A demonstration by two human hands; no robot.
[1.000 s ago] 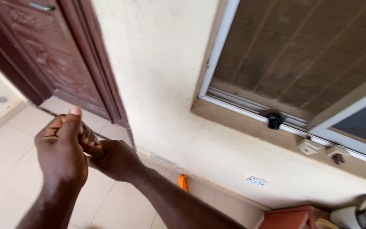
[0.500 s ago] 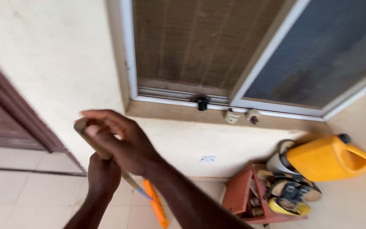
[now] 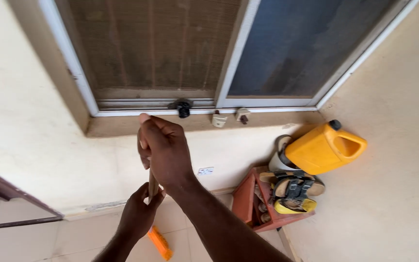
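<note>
The wooden handle [image 3: 153, 186] shows only as a short strip between the two fists: its top is buried inside the right hand [image 3: 165, 149], and its lower run is covered by the left hand [image 3: 137, 214]. Below the left hand, the orange broom head [image 3: 160, 243] is partly covered by the right forearm. To the right of the hands, the red shoe rack [image 3: 246, 199] holds small things too dim to identify.

- The right hand [image 3: 167, 149] is raised, fingers curled shut in a fist, its forearm running down to the lower right.
- The left hand [image 3: 139, 213] sits just below it, fingers closed too, wrist bent upward.
</note>
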